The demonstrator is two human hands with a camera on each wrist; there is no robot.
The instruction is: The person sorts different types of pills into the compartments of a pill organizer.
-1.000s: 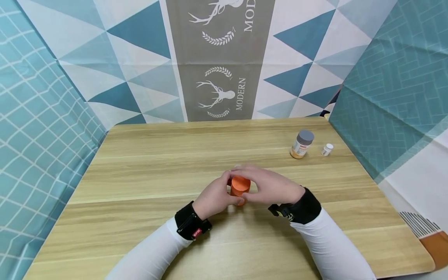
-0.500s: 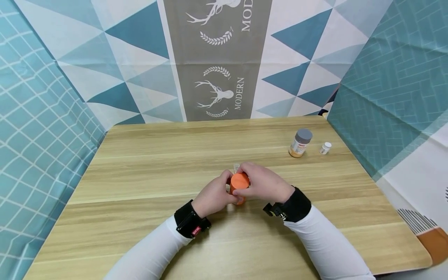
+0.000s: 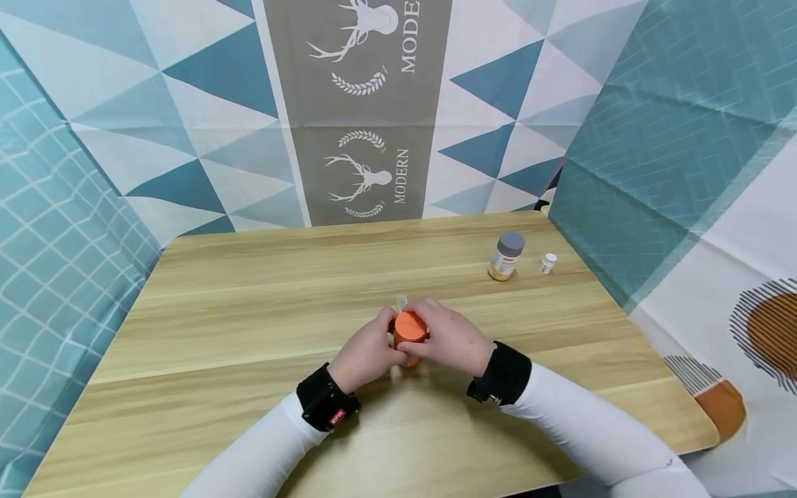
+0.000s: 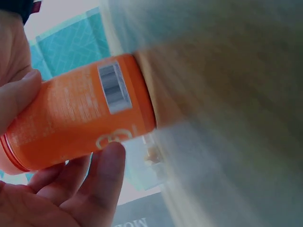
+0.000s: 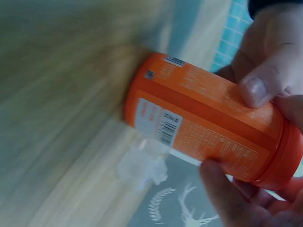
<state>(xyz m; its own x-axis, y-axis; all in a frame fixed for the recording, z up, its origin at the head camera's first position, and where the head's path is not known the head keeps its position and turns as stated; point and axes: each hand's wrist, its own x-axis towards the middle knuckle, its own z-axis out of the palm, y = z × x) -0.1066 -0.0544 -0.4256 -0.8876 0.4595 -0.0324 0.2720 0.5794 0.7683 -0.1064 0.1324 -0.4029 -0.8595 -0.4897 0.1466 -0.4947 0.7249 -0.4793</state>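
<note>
An orange bottle (image 4: 71, 113) stands upright on the wooden table (image 3: 249, 311), between both hands. My left hand (image 3: 363, 354) grips the bottle's body from the left, its thumb at the front. From the right, my right hand (image 3: 457, 337) pinches the round orange cap (image 3: 411, 325), thumb at its near side and fingers at the far side. Barcode labels and fine print show on the bottle in both wrist views. Just behind the bottle lies a small clear plastic piece (image 5: 142, 165), which the hands partly cover in the head view.
Toward the table's back right stand a jar with a grey lid (image 3: 506, 256) and a small white bottle (image 3: 548, 263). Patterned cloths hang at the back (image 3: 355, 111) and along the left (image 3: 68, 263) and right sides.
My right hand has drawn in from being spread over the bottle's top to pinching the cap. My left hand keeps its grip. The head view has turned to the right.
</note>
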